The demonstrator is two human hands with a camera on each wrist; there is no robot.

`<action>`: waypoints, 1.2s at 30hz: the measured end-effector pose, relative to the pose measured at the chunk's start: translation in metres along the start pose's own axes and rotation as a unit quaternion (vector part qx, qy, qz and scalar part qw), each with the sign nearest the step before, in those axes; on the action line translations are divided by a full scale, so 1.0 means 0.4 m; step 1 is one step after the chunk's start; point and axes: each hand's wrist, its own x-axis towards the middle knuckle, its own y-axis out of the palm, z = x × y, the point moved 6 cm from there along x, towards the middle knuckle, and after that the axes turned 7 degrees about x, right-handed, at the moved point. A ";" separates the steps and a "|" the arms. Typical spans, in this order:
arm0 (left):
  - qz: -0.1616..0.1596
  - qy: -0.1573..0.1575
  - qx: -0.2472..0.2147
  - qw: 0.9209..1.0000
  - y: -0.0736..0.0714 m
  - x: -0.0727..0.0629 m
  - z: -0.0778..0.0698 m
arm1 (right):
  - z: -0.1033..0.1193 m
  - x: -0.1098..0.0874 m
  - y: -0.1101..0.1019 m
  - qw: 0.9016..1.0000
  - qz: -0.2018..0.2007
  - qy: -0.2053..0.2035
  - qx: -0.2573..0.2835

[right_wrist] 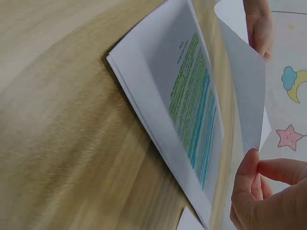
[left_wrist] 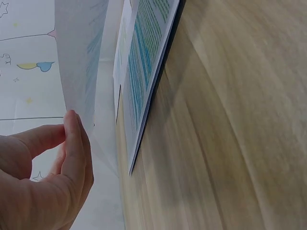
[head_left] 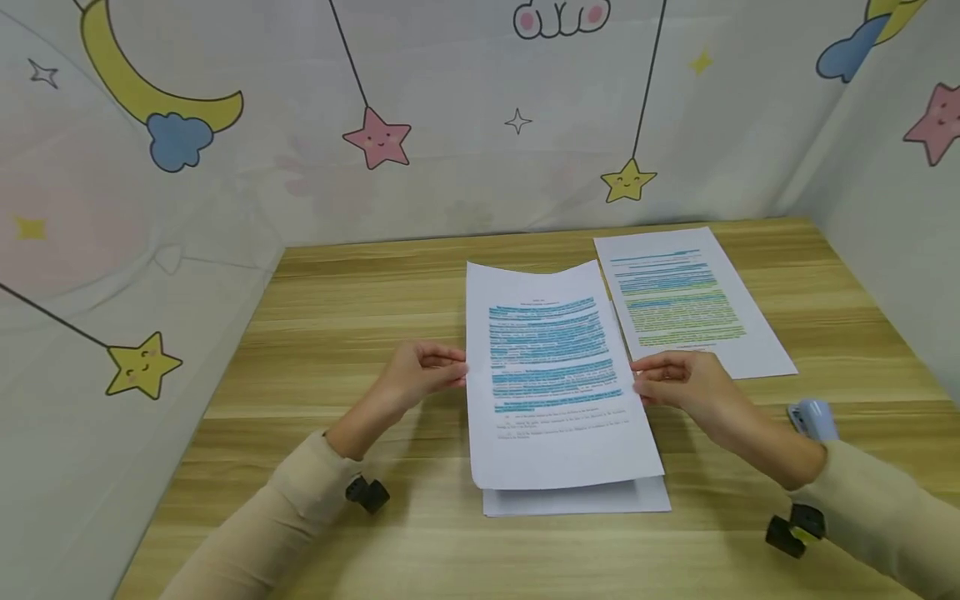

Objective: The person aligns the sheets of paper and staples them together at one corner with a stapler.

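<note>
Both hands hold up one sheet of paper printed with text, most of it highlighted in blue. My left hand pinches its left edge between thumb and fingers, and my right hand pinches the right edge. In the left wrist view the raised sheet hangs above the table from the fingertips of the left hand. Below it lies a stack of paper, its top page highlighted in green and blue. The right wrist view shows the right hand gripping the bowed sheet.
Another highlighted sheet lies flat at the back right of the wooden table. A pale stapler sits beside the right forearm, partly hidden by it. A curtain with stars and moons hangs behind the table.
</note>
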 end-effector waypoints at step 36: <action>0.020 -0.019 0.007 1.000 0.075 0.014 0.062 | -0.103 -0.020 -0.008 1.000 -0.010 0.017 0.011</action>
